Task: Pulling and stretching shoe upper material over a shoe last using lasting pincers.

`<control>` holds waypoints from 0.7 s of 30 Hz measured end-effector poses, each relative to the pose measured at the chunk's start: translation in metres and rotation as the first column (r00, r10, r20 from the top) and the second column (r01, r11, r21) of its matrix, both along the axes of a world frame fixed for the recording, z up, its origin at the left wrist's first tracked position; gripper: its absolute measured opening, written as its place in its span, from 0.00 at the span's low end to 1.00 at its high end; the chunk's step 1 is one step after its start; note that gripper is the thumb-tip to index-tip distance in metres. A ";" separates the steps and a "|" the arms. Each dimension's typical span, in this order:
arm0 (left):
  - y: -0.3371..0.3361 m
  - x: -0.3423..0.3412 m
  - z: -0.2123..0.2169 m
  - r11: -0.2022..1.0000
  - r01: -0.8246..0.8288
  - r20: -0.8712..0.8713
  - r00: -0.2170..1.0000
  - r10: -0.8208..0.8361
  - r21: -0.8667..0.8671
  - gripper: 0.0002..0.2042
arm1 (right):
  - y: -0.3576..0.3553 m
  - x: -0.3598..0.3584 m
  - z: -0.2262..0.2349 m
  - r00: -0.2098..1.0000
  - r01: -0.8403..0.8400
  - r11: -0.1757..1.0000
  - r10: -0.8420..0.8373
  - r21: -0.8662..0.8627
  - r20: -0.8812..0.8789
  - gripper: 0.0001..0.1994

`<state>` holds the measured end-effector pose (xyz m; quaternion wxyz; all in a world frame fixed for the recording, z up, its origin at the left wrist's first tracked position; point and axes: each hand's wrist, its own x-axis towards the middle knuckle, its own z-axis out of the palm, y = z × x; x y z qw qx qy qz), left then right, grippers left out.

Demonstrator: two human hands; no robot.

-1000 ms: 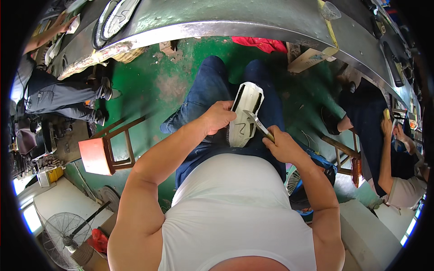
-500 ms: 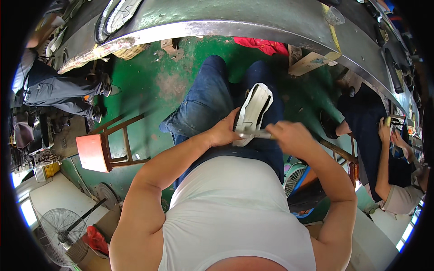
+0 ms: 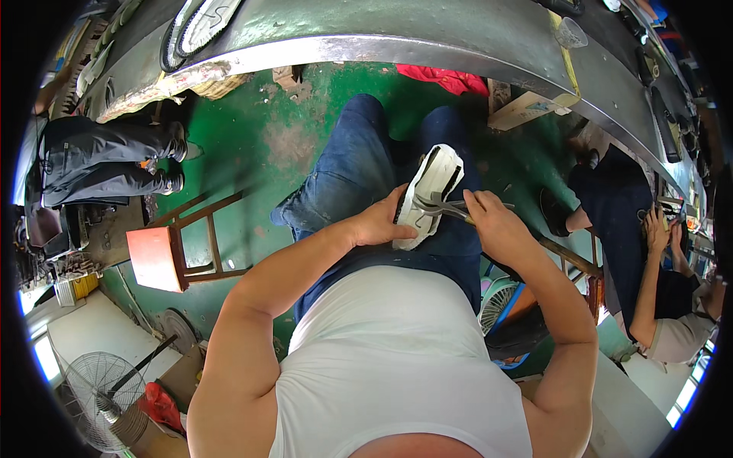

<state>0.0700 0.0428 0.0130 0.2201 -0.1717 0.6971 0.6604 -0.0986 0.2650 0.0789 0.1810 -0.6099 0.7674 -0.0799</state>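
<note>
Across my lap lies a shoe upper on its last [image 3: 434, 179], its whitish underside turned up and dark material along its edges. My left hand [image 3: 379, 221] is closed round its side, thumb over the edge. In my right hand [image 3: 496, 229] is a pair of lasting pincers [image 3: 437, 205]; the curved metal jaws rest over the middle of the white underside. Whether the jaws grip any material is too small to tell.
A metal workbench [image 3: 305, 50] curves across ahead, with shoe soles [image 3: 205, 29] on its left part. A wooden stool [image 3: 164, 258] stands left on the green floor. Another person [image 3: 657, 244] works at the right, one more [image 3: 114, 156] stands at the left. A fan [image 3: 103, 401] is behind left.
The pincers have moved up from the near left edge of the shoe upper to the middle of its underside. My right hand has shifted slightly right; the shoe upper has tilted a little.
</note>
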 end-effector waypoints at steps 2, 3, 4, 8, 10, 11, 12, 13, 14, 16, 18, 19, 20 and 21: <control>0.000 -0.002 -0.002 1.000 -0.003 -0.021 1.000 0.003 0.010 0.50 | -0.003 0.000 0.006 0.999 -0.033 0.999 0.033 0.003 -0.031 0.27; 0.000 -0.003 -0.001 1.000 -0.004 -0.041 0.999 0.005 0.017 0.50 | -0.005 0.001 0.008 0.996 -0.064 0.998 0.064 0.004 -0.063 0.27; 0.000 -0.001 -0.001 1.000 -0.007 -0.040 0.999 0.008 0.018 0.50 | -0.006 0.003 0.007 0.996 -0.067 0.998 0.067 0.005 -0.061 0.27; -0.002 -0.003 -0.001 1.000 0.021 -0.022 1.000 -0.022 -0.011 0.51 | -0.015 -0.001 0.016 0.998 -0.026 0.991 0.033 0.130 -0.047 0.18; -0.002 -0.004 -0.002 0.999 0.035 -0.016 0.999 -0.035 -0.021 0.52 | -0.018 -0.002 0.015 1.000 -0.023 0.968 0.025 0.249 -0.005 0.13; -0.001 -0.004 -0.003 0.999 0.034 -0.037 0.999 -0.035 -0.010 0.52 | -0.017 -0.001 0.008 0.988 -0.009 0.979 -0.023 0.205 0.152 0.10; 0.000 -0.005 -0.005 0.999 0.035 -0.058 0.998 -0.035 0.000 0.51 | -0.017 0.001 0.004 0.950 0.015 0.987 -0.065 0.163 0.306 0.08; 0.000 -0.004 -0.009 0.999 0.039 -0.057 0.998 -0.039 0.000 0.51 | -0.018 0.006 -0.002 0.949 0.019 0.987 -0.068 0.163 0.307 0.08; -0.002 -0.003 -0.015 0.997 0.028 -0.051 0.998 -0.025 0.076 0.47 | -0.026 0.017 -0.005 0.893 0.055 0.978 -0.137 0.199 0.428 0.08; -0.004 -0.003 -0.024 0.988 0.019 -0.046 0.999 -0.012 0.152 0.43 | -0.036 0.025 -0.005 0.819 0.088 0.967 -0.207 0.239 0.535 0.09; -0.009 -0.003 -0.026 0.987 -0.029 -0.015 0.999 0.032 0.157 0.38 | -0.044 0.024 0.001 0.824 0.093 0.942 -0.255 0.324 0.506 0.09; -0.006 0.001 -0.025 0.987 -0.038 -0.022 0.999 0.042 0.157 0.42 | -0.042 0.021 0.011 0.798 0.064 0.937 -0.255 0.344 0.546 0.10; -0.006 -0.001 -0.023 0.987 -0.034 -0.029 0.999 0.039 0.154 0.42 | -0.039 0.014 0.018 0.801 0.069 0.938 -0.255 0.340 0.541 0.10; -0.004 -0.001 -0.020 0.993 -0.010 -0.066 0.998 0.018 0.120 0.47 | -0.032 0.010 0.024 0.785 0.045 0.935 -0.251 0.352 0.567 0.12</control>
